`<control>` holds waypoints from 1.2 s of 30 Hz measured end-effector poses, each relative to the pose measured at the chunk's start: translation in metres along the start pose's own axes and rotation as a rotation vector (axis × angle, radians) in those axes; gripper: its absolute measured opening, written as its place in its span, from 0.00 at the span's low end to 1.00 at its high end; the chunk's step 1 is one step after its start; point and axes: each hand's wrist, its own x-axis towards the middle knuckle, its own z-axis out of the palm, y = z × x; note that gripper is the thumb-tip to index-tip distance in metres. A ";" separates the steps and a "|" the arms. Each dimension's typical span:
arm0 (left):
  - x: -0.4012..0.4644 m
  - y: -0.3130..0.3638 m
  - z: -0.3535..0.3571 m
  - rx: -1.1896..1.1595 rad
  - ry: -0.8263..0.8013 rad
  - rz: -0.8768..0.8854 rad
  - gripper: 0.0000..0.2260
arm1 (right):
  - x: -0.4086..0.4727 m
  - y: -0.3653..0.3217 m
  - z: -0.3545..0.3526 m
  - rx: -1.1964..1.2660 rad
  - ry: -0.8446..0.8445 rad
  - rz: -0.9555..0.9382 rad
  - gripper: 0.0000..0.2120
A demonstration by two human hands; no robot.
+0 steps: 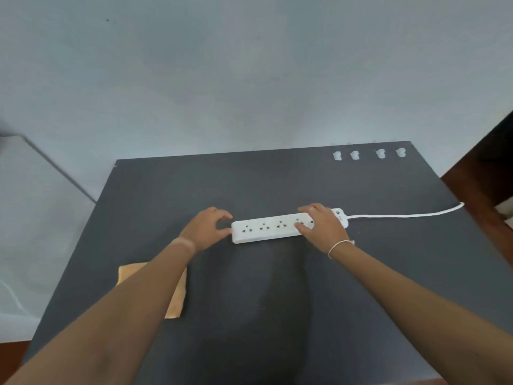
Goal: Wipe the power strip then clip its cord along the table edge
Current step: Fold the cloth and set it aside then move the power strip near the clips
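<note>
A white power strip (266,229) lies flat across the middle of the dark grey table (277,301). Its white cord (405,216) runs right and drops over the table's right edge. My right hand (323,227) grips the strip's right end, thumb on top and fingers over the far side. My left hand (206,227) sits at the strip's left end with curled fingers, thumb touching the end face. An orange cloth (177,295) lies on the table near left, partly hidden under my left forearm. Several white cord clips (369,154) line the far right edge.
A pale wall stands right behind the table. A white surface (33,218) sits off the table's left side. Dark brown wood furniture (483,168) stands close to the right edge, where the cord drops.
</note>
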 end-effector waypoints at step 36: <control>0.119 0.060 -0.021 0.072 -0.039 -0.003 0.24 | 0.124 0.120 -0.097 0.012 -0.296 -0.091 0.29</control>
